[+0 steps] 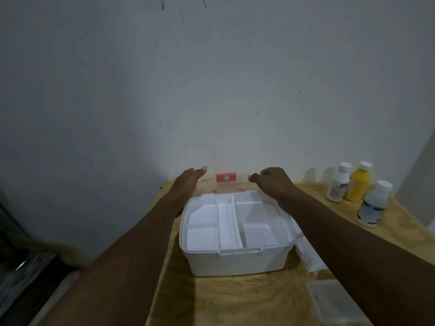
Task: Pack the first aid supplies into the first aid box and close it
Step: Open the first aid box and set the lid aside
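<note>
The white first aid box (237, 260) stands open on the wooden table, with its divided inner tray (229, 222) empty. Its clear lid (242, 184), marked with a red cross sticker (226, 177), is raised upright near the wall. My left hand (189, 178) holds the lid's left edge with the fingers stretched along it. My right hand (274, 182) pinches the lid's top right corner with curled fingers. Three bottles stand at the right: a white bottle (339, 184), a yellow bottle (359, 183) and a translucent bottle (374, 204).
A white tray piece (308, 255) lies against the box's right side. A small clear plastic container (334, 302) sits at the table's front right. The wall is right behind the lid. The table's left edge (162, 231) drops off to a dark floor.
</note>
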`<state>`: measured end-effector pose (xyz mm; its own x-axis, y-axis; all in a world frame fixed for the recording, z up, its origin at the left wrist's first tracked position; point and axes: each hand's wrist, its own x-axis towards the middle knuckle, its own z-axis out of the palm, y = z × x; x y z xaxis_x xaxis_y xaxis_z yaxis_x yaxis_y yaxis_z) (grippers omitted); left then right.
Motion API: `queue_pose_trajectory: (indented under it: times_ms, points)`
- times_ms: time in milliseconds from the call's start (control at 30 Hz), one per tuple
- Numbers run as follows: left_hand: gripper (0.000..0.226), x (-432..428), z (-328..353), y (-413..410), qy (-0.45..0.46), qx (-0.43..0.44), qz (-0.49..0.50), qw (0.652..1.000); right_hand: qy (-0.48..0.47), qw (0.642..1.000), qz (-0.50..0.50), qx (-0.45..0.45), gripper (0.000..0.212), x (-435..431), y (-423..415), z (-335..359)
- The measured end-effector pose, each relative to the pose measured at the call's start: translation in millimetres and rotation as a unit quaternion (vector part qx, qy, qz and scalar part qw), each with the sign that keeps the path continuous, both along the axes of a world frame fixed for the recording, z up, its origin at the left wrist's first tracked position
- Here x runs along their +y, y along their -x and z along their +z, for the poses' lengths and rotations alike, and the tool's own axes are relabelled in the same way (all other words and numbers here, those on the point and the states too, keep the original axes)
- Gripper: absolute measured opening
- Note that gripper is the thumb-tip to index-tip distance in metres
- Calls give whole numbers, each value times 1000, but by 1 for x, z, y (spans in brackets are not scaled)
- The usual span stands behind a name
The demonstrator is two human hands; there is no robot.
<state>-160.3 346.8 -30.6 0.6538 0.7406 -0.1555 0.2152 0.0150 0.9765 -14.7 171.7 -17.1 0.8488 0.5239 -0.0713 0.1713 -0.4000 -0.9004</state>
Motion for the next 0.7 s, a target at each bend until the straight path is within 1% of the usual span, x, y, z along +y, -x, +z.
queue_pose_trajectory:
  times_ms: [67, 133, 200, 267, 367, 400, 500, 567, 633, 700]
  points:
    - [87, -1, -4, 2, 38, 20, -27, 999, 7, 1000, -8, 25, 33, 0, -1, -1]
    - [101, -1, -3, 6, 71, 35, -35, 996, 13, 999, -19, 35, 42, -2, 0, 1]
    - [112, 0, -1, 12, 77, 32, -31, 996, 5, 999, -28, 14, 42, -6, 3, 5]
    - [115, -1, 3, 21, 51, 36, -28, 998, 5, 999, -36, -34, 42, -14, 10, 13]
    - [104, -9, 7, 40, -13, 69, -24, 997, 18, 994, -39, -100, 43, -31, 22, 27]
    - [104, -12, 6, 46, -22, 79, -26, 996, 19, 992, -36, -115, 39, -39, 26, 30]
    - [113, -25, 0, 66, -24, 97, -30, 995, 38, 988, -9, -150, 23, -68, 39, 38]
    - [107, -40, -4, 78, -28, 103, -24, 994, 52, 983, 19, -174, 18, -90, 46, 39]
    - [88, -60, -8, 88, -30, 98, -20, 995, 65, 978, 45, -191, 17, -112, 54, 37]
    - [64, -75, -15, 93, -23, 85, -11, 996, 98, 972, 78, -197, 17, -134, 60, 30]
